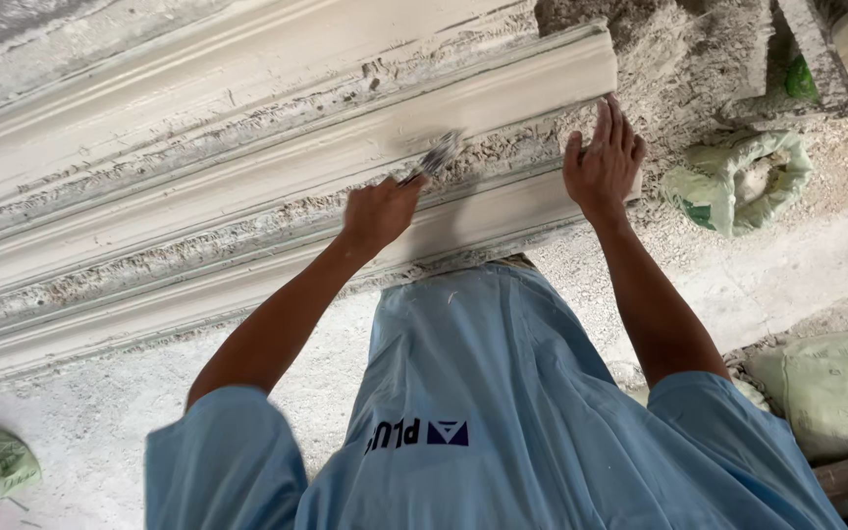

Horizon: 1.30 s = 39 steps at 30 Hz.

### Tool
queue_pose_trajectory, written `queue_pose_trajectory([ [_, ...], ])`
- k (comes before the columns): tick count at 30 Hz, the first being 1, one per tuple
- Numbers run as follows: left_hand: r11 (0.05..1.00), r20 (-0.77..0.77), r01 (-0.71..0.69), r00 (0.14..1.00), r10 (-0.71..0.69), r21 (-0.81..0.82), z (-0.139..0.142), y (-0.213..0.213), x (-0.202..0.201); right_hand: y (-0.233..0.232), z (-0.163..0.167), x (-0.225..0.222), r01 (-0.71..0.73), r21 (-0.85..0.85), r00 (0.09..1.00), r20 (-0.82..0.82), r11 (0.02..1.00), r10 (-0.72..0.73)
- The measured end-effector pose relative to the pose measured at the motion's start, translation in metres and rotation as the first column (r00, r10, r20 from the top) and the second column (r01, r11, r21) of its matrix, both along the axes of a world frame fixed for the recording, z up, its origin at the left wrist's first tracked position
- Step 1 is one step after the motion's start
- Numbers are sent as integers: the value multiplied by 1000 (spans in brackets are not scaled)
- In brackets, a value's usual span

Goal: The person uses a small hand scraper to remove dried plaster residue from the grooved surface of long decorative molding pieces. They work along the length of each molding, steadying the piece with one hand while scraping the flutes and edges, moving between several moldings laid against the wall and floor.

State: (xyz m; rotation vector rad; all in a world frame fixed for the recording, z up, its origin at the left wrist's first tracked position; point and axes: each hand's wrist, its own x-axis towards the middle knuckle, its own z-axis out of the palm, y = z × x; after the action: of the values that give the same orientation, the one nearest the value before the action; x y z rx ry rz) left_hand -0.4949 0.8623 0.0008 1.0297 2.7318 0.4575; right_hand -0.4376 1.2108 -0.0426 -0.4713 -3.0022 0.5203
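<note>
Left hand is clenching round the handle of a small brush; the bristles, blurred, are pointing up and right from the fist and touching the moulding. Right hand is lying open and flat, fingers spread, pressing on the moulding's right end, holding nothing. The moulding is a long white plaster length, its long axis running from low left to high right across the scene, with rough crumbly plaster sitting along its grooves. The brush is working the middle band, between the two hands, nearer the left. Person is wearing a light blue shirt. Greenish sacks are lying on the dusty floor at right, another at near left.
</note>
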Motion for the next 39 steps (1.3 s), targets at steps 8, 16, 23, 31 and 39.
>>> queue_pose_trajectory([
  [8, 1000, 17, -2, 1000, 1, 23, -2, 31, -4, 19, 3, 6, -101, 54, 995, 9, 993, 101],
  [16, 999, 78, -39, 996, 41, -18, 10, 78, -3, 23, 4, 3, -75, -4, 995, -68, 997, 75],
  [23, 999, 164, -30, 986, 32, -20, 14, 127, -5, 25, 14, 4, -62, -42, 995, -77, 997, 59],
  [31, 998, 273, -32, 961, 47, -61, 22, 186, -2, 23, 21, 6, -51, -25, 994, -97, 998, 49],
  [39, 999, 283, -43, 958, 45, -13, 42, 226, -9, 23, 36, 8, 2, -54, 945, -326, 999, -19],
])
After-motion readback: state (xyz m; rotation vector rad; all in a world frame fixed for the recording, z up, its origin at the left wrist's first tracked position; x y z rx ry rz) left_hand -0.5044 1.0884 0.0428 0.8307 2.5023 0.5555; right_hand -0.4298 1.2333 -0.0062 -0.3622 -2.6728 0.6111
